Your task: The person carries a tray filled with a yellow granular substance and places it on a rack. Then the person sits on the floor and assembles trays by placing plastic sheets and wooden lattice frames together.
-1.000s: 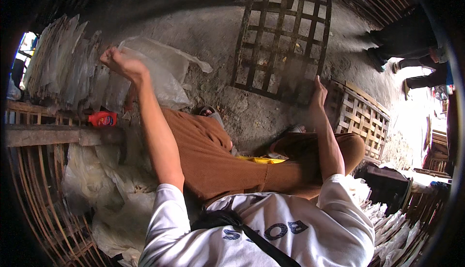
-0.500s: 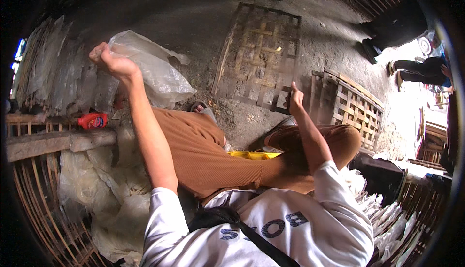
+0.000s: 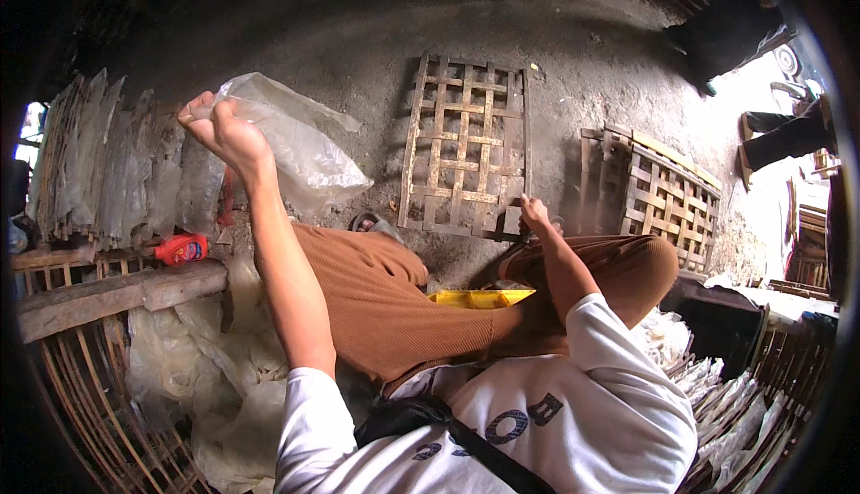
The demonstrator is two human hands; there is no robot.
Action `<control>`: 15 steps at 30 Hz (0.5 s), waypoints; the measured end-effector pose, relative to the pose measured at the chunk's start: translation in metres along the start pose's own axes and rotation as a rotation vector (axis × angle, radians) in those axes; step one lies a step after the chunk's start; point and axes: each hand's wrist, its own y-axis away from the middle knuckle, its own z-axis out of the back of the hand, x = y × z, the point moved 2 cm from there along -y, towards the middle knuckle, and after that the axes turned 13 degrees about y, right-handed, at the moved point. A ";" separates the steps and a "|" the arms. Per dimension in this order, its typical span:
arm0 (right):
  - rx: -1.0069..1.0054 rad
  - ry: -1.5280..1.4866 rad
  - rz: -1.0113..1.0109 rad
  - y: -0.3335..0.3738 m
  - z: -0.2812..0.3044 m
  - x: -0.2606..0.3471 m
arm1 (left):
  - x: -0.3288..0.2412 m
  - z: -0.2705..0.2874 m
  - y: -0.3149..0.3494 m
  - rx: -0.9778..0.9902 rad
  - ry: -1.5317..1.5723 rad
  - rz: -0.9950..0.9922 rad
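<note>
Off to the left, my left hand (image 3: 227, 134) is closed on the gathered top of a clear plastic sheet (image 3: 300, 158), which hangs out to the right in a crumpled sweep. My right hand (image 3: 536, 214) is closed around the near right corner of a slatted wooden lattice frame (image 3: 466, 145). A dark squarish piece (image 3: 513, 221) shows at that corner, beside my fingers. The frame's woven slats leave square gaps, with the ground visible through them. My fingertips on the frame are partly hidden.
A second stack of lattice frames (image 3: 667, 194) lies to the right. Left are upright plastic-covered racks (image 3: 98, 163), a red packet (image 3: 182, 249), a wooden beam (image 3: 116, 299) and crumpled plastic (image 3: 210, 378). A yellow object (image 3: 484, 299) sits between my legs. People stand at far right.
The lattice frame, blurred before, now shows sharply and sits lower in view, tilted differently. My right hand has come down with its corner. My left hand still grips the plastic sheet.
</note>
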 end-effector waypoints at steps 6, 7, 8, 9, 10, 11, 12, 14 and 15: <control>0.030 0.139 0.059 -0.005 -0.018 0.020 | -0.001 0.002 -0.002 0.048 -0.046 -0.029; 0.007 0.151 0.059 -0.006 -0.018 0.015 | 0.001 0.002 0.001 0.054 -0.049 -0.023; -0.018 0.159 0.056 -0.006 -0.017 0.009 | 0.004 0.001 0.004 0.063 -0.051 -0.018; -0.044 0.164 0.052 -0.007 -0.019 0.006 | 0.006 -0.001 0.006 0.076 -0.050 -0.013; -0.021 0.119 0.070 -0.002 -0.015 0.016 | 0.016 0.003 0.004 0.058 -0.068 -0.038; 0.006 0.032 0.089 -0.016 -0.013 -0.007 | 0.020 -0.021 0.010 0.042 -0.121 -0.010; 0.023 -0.064 0.105 -0.029 -0.007 -0.032 | 0.020 -0.040 0.015 0.039 -0.170 0.018; -0.008 0.201 0.105 -0.037 0.000 -0.034 | 0.054 -0.042 0.019 0.209 -0.687 -0.012; -0.013 0.343 0.096 -0.040 0.008 -0.043 | 0.061 -0.055 0.031 0.269 -0.637 -0.035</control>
